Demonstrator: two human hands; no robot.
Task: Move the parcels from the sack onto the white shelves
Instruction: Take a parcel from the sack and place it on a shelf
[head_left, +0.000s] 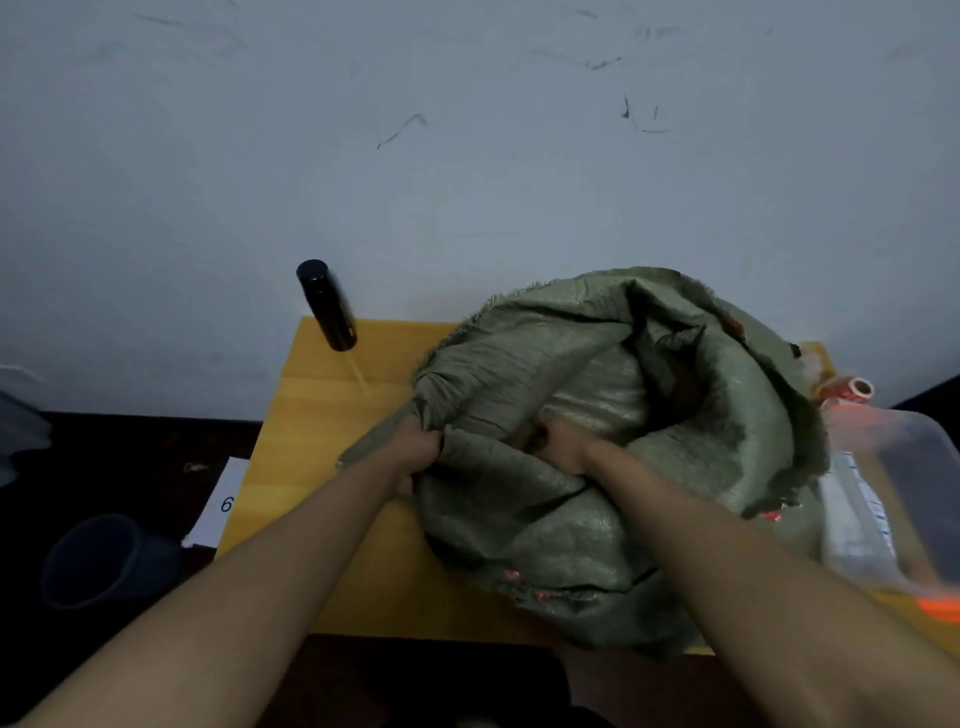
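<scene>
A big grey wall (467, 156) is filling the top. A yellow table (322, 441) is standing against it, its right end cut off. The green sack (597, 467) is slumping on the table's right half, its mouth gaping toward 12 o'clock; it is too dark inside to see any parcels. At 3 o'clock a blurry clear box (893, 493) is touching the sack. A black bottle (326, 305) is standing at 11 o'clock. The left hand (415, 452) is bunching the sack's rim. The right hand (566, 447) is reaching inside, fingers hidden, so its grip is unclear.
</scene>
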